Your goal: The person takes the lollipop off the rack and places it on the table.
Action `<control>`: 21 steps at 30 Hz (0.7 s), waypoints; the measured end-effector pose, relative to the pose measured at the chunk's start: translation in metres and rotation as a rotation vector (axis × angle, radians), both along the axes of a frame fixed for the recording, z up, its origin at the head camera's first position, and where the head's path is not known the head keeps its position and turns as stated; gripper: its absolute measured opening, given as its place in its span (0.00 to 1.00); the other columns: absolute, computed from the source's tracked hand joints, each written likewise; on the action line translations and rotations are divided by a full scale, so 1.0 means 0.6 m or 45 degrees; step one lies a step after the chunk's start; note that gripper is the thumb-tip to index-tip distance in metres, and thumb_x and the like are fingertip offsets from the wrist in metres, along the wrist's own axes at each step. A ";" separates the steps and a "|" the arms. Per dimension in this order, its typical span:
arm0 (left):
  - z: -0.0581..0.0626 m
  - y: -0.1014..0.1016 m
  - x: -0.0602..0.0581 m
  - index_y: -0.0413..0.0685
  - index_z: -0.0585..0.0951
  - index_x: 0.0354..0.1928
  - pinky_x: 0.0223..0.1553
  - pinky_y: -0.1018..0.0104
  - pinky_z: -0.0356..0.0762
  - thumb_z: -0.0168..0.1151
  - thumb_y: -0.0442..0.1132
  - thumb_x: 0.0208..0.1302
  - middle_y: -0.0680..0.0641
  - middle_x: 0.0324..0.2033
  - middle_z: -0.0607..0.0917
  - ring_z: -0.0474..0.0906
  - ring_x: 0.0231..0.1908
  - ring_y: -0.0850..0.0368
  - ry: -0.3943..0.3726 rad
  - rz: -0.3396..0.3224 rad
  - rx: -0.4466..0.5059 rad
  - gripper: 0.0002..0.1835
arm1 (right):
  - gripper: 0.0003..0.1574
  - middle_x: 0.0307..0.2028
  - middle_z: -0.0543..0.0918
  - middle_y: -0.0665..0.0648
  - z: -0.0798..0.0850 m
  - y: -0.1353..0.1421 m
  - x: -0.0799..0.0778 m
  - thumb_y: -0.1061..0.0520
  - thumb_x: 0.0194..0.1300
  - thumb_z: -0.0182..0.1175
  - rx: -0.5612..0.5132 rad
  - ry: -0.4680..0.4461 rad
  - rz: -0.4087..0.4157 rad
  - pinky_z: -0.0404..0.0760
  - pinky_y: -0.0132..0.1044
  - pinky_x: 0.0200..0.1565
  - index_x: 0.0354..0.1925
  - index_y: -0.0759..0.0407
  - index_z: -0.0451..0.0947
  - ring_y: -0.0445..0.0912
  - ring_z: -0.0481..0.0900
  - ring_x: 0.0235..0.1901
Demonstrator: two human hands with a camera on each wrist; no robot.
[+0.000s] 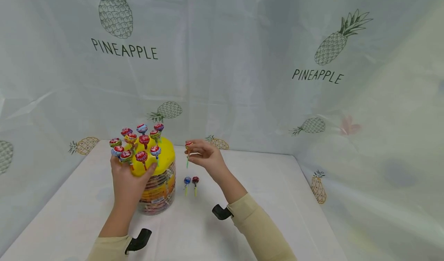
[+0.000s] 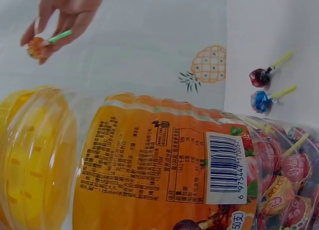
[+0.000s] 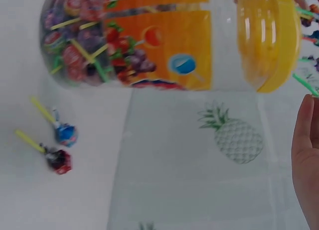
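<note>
A clear plastic candy jar (image 1: 157,191) with a yellow lid (image 1: 168,153) stands upright on the table. Several wrapped lollipops (image 1: 143,139) stick up from the lid on their sticks. My left hand (image 1: 129,182) grips the jar at the lid, thumb on the near side and the other fingers partly hidden at the left. To the right of the lid, my right hand (image 1: 207,157) pinches an orange-and-red lollipop (image 2: 36,48) by its head, its green stick (image 2: 61,37) pointing down in the head view. More lollipops (image 3: 75,46) fill the jar's bottom, below an orange label (image 2: 149,160).
A blue lollipop (image 1: 187,180) and a dark red lollipop (image 1: 195,180) lie side by side on the white table (image 1: 256,184), just right of the jar. A pineapple-printed curtain (image 1: 225,60) hangs behind the table and along its sides.
</note>
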State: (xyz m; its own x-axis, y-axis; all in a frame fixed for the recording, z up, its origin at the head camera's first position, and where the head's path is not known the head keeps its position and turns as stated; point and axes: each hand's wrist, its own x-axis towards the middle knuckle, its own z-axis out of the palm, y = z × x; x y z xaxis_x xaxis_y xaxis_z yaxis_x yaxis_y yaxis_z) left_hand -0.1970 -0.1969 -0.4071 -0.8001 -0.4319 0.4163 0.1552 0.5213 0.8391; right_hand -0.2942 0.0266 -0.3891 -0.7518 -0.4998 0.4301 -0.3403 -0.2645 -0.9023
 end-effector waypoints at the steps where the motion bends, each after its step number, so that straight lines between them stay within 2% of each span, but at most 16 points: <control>1: -0.001 0.000 0.000 0.52 0.48 0.76 0.62 0.38 0.65 0.71 0.48 0.59 0.37 0.67 0.53 0.53 0.68 0.42 -0.004 0.006 -0.010 0.51 | 0.20 0.56 0.77 0.57 -0.007 0.003 -0.002 0.73 0.62 0.61 0.014 -0.028 -0.017 0.80 0.45 0.54 0.53 0.73 0.76 0.51 0.79 0.50; 8: -0.006 -0.001 -0.001 0.47 0.55 0.74 0.60 0.36 0.66 0.68 0.52 0.60 0.36 0.67 0.53 0.53 0.67 0.39 -0.025 0.031 -0.061 0.47 | 0.23 0.54 0.79 0.57 -0.059 0.022 -0.023 0.72 0.60 0.63 0.124 -0.215 -0.128 0.82 0.42 0.51 0.55 0.67 0.78 0.50 0.80 0.50; 14: -0.011 -0.005 -0.001 0.47 0.57 0.73 0.60 0.37 0.67 0.69 0.51 0.59 0.37 0.67 0.54 0.55 0.67 0.40 -0.012 0.050 -0.043 0.46 | 0.24 0.55 0.80 0.59 -0.106 0.034 -0.040 0.73 0.59 0.63 0.192 -0.296 -0.171 0.82 0.41 0.50 0.55 0.65 0.78 0.51 0.81 0.50; 21: -0.016 -0.002 -0.006 0.47 0.58 0.73 0.60 0.38 0.67 0.70 0.51 0.58 0.38 0.67 0.54 0.56 0.66 0.41 0.012 0.042 -0.015 0.46 | 0.22 0.51 0.81 0.58 -0.157 0.047 -0.053 0.72 0.60 0.63 0.249 -0.392 -0.231 0.82 0.40 0.50 0.53 0.63 0.79 0.49 0.83 0.45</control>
